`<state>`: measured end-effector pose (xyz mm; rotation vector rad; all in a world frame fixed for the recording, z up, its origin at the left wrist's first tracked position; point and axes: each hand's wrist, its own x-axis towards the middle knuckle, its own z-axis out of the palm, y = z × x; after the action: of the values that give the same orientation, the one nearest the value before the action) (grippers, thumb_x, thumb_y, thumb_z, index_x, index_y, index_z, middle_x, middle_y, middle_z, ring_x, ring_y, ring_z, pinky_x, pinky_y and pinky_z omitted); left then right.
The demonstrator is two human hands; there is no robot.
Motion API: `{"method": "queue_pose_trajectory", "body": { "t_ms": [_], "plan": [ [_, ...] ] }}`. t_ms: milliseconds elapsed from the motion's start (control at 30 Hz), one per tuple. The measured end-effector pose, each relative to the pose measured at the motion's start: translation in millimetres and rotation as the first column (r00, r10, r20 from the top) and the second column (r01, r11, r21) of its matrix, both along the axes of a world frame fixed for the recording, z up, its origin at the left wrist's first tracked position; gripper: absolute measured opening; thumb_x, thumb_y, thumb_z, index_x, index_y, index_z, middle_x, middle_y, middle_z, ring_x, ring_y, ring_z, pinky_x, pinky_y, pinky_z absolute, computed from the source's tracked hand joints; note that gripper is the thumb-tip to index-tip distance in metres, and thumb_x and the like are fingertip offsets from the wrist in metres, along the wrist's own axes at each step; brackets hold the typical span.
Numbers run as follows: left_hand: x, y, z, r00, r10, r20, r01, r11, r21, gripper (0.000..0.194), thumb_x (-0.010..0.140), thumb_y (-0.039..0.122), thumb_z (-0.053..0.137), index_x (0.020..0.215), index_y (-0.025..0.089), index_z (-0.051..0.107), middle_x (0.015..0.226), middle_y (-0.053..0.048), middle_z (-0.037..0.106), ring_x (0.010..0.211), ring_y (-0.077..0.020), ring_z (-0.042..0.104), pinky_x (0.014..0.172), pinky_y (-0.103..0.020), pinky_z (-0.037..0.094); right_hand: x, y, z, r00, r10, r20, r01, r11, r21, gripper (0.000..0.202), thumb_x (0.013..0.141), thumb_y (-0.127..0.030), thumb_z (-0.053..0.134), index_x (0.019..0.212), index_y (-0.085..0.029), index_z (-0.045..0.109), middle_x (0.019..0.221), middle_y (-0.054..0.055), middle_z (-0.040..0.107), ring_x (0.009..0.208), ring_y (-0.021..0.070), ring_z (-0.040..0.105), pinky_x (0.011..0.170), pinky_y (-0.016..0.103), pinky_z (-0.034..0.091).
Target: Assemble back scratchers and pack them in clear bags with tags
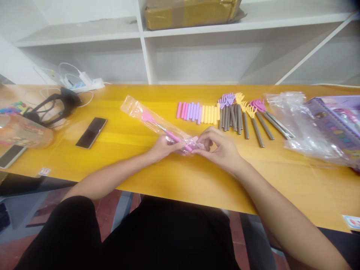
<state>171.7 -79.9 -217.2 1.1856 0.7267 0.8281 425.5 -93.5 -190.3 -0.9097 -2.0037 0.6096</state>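
Observation:
A clear plastic bag [131, 106] with a pink scratcher [147, 117] inside lies slantwise above the table. My left hand [163, 148] is closed around the bag near the pink handle. At the bag's near right end, my right hand [221, 147] pinches the crumpled plastic. Beyond the hands is a row of pink, purple and yellow tubes [208, 114]. To their right lie several metal rods with purple, yellow and pink claw heads [230, 99].
Clear plastic bags [306, 131] lie at the right beside a purple box [334, 127]. On the left are a phone [91, 132], black headphones [56, 107], a power strip [88, 85] and a clear container [25, 131]. A cardboard box [188, 14] sits on the shelf.

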Motion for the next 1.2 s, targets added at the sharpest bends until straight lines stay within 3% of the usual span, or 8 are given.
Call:
{"method": "queue_pose_trajectory", "body": {
  "t_ms": [133, 333, 500, 567, 700, 933, 1033, 1200],
  "plan": [
    [1.8, -5.4, 1.9, 0.996, -0.083, -0.032, 0.084, 0.996, 0.013, 0.041, 0.086, 0.051, 0.09, 0.101, 0.013, 0.085, 0.101, -0.016, 0.085, 0.086, -0.026, 0.084, 0.081, -0.038, 0.071, -2.8, -3.2, -1.7, 1.0, 0.019, 0.019, -0.021, 0.995, 0.097, 0.026, 0.095, -0.046, 0.083, 0.106, -0.026, 0.07, 0.096, 0.006, 0.066, 0.072, 0.0175, 0.057, 0.065, 0.035, 0.05],
    [2.2, -6.8, 2.1, 0.995, -0.091, -0.038, 0.091, 0.996, 0.013, 0.04, 0.086, 0.05, 0.09, 0.104, 0.014, 0.084, 0.099, -0.013, 0.085, 0.086, -0.0241, 0.083, 0.078, -0.035, 0.07, -2.4, -4.8, -1.6, 0.997, 0.037, 0.072, -0.046, 0.992, 0.121, 0.028, 0.097, -0.043, 0.081, 0.119, -0.027, 0.072, 0.105, 0.008, 0.067, 0.078, 0.0187, 0.06, 0.071, 0.038, 0.055],
    [0.6, -3.1, 5.4, 0.995, -0.101, -0.01, 0.1, 0.995, -0.024, 0.042, 0.089, 0.053, 0.087, 0.098, 0.012, 0.084, 0.096, -0.015, 0.085, 0.081, -0.0217, 0.082, 0.076, -0.033, 0.068, 4.7, -2.0, 2.7, 0.977, 0.188, 0.102, -0.199, 0.974, 0.111, 0.057, 0.079, -0.058, 0.094, 0.126, -0.03, 0.075, 0.118, 0.01, 0.061, 0.104, 0.0267, 0.064, 0.087, 0.044, 0.062],
    [1.1, -1.5, 7.5, 0.995, -0.096, 0.021, 0.098, 0.993, -0.065, 0.045, 0.086, 0.055, 0.089, 0.096, 0.011, 0.083, 0.093, -0.015, 0.084, 0.078, -0.0215, 0.081, 0.073, -0.032, 0.067, 7.5, -0.8, 1.3, 0.968, 0.22, 0.118, -0.233, 0.967, 0.107, 0.056, 0.078, -0.056, 0.095, 0.124, -0.031, 0.076, 0.121, 0.01, 0.059, 0.109, 0.0276, 0.064, 0.089, 0.045, 0.063],
    [2.4, 0.7, 10.3, 0.995, -0.081, 0.053, 0.087, 0.987, -0.134, 0.053, 0.079, 0.058, 0.093, 0.092, 0.01, 0.078, 0.087, -0.013, 0.082, 0.073, -0.0213, 0.08, 0.068, -0.03, 0.064, 10.1, 0.9, -3.1, 0.968, 0.207, 0.14, -0.224, 0.968, 0.118, 0.011, 0.1, -0.034, 0.077, 0.109, -0.029, 0.081, 0.123, 0.011, 0.064, 0.098, 0.0218, 0.067, 0.08, 0.039, 0.062],
    [1.2, 3.4, 6.7, 0.992, 0.058, 0.112, -0.038, 0.984, -0.177, 0.057, 0.082, 0.052, 0.093, 0.119, 0.016, 0.069, 0.09, -0.005, 0.077, 0.068, -0.0173, 0.076, 0.061, -0.029, 0.062, 2.8, -1.6, 2.4, 0.968, 0.23, 0.102, -0.244, 0.959, 0.146, 0.01, 0.103, -0.031, 0.073, 0.102, -0.028, 0.082, 0.118, 0.008, 0.076, 0.104, 0.0214, 0.076, 0.09, 0.037, 0.063],
    [1.4, 3.7, 3.9, 0.997, 0.009, 0.073, 0.002, 0.988, -0.153, 0.055, 0.082, 0.048, 0.094, 0.121, 0.017, 0.069, 0.091, -0.005, 0.077, 0.07, -0.0157, 0.075, 0.064, -0.029, 0.062, -2.0, -3.3, 3.9, 0.966, 0.247, 0.081, -0.256, 0.96, 0.117, 0.01, 0.105, -0.031, 0.071, 0.103, -0.027, 0.079, 0.112, 0.008, 0.079, 0.103, 0.0211, 0.076, 0.09, 0.037, 0.062],
    [2.8, 1.6, -2.0, 0.994, -0.081, 0.074, 0.089, 0.99, -0.11, 0.048, 0.084, 0.049, 0.092, 0.113, 0.017, 0.074, 0.091, -0.007, 0.078, 0.073, -0.0153, 0.073, 0.069, -0.03, 0.061, -8.8, -5.9, 2.5, 0.981, 0.189, 0.039, -0.19, 0.982, 0.018, 0.012, 0.107, -0.035, 0.068, 0.102, -0.025, 0.073, 0.093, 0.004, 0.076, 0.076, 0.0165, 0.067, 0.073, 0.033, 0.057]
  ]
}}
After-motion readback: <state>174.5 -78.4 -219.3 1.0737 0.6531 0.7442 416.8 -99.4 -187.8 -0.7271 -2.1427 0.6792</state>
